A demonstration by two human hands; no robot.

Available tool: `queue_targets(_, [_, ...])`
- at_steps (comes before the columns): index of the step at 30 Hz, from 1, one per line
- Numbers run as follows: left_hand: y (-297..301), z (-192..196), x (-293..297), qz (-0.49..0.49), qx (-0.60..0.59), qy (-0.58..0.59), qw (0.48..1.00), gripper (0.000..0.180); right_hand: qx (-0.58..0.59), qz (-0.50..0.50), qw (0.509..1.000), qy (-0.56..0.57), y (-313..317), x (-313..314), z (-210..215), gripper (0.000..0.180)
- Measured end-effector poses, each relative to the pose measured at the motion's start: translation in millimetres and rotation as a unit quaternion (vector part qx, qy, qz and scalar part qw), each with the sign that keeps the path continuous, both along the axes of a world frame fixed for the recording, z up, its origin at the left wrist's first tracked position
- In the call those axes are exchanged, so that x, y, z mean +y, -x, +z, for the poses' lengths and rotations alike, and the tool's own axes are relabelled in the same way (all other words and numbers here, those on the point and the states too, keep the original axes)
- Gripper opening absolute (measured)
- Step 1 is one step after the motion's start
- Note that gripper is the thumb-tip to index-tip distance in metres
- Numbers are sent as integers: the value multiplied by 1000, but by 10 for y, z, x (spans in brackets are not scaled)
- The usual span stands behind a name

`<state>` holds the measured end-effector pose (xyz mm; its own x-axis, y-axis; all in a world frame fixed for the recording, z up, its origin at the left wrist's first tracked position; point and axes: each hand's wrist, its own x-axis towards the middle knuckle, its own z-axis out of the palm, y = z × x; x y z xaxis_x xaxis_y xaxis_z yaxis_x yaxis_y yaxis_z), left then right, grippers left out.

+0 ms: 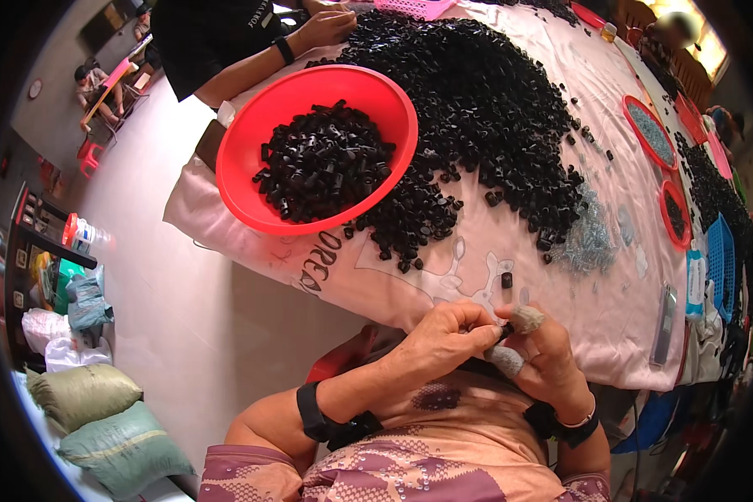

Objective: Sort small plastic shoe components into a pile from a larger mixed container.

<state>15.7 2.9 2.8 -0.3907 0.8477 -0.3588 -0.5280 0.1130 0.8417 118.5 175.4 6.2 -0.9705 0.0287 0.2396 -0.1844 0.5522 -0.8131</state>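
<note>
Hands [443,339] [552,360] pinched one small black cap [505,331] between them; your red bowl [251,142] was part-filled, a big heap [485,109] remained on the desk

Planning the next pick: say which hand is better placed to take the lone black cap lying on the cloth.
Probably right. The right hand lies just below the lone black cap; the left hand sits further left, its fingers pinching a small part.

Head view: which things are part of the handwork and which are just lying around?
In use:
left hand
right hand
small black part pinched between them
black parts heap
red bowl of black parts
metal bits pile

Lying about:
phone
blue basket
sacks
</note>
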Motion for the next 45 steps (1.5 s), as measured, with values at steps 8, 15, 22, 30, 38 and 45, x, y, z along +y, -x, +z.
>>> queue_targets(8, [204, 221, -143, 172, -22, -21, 985, 23, -111, -81, 973, 187, -78, 172, 41, 36])
queue_targets(15, [258, 213, -232, 275, 6, -78, 958, 29, -154, -131, 960, 192, -73, 165, -59, 20])
queue_targets(22, [-89, -219, 31, -2, 421, 8, 907, 18, -114, -140, 976, 123, 30, 175, -103, 18])
queue_targets(30, [70, 22, -13, -14, 49, 40, 998, 22, -111, -188, 975, 43, 221, 114, 40, 23])
queue_targets(38, [106, -11, -42, 58, 38, 8, 998, 21, 1, -137, 962, -237, 308, 136, -79, 29])
queue_targets(45, [88, 1, 8, 98, 39, 31, 994, 22, 17, -110, 992, -59, 171, 165, -177, 36])
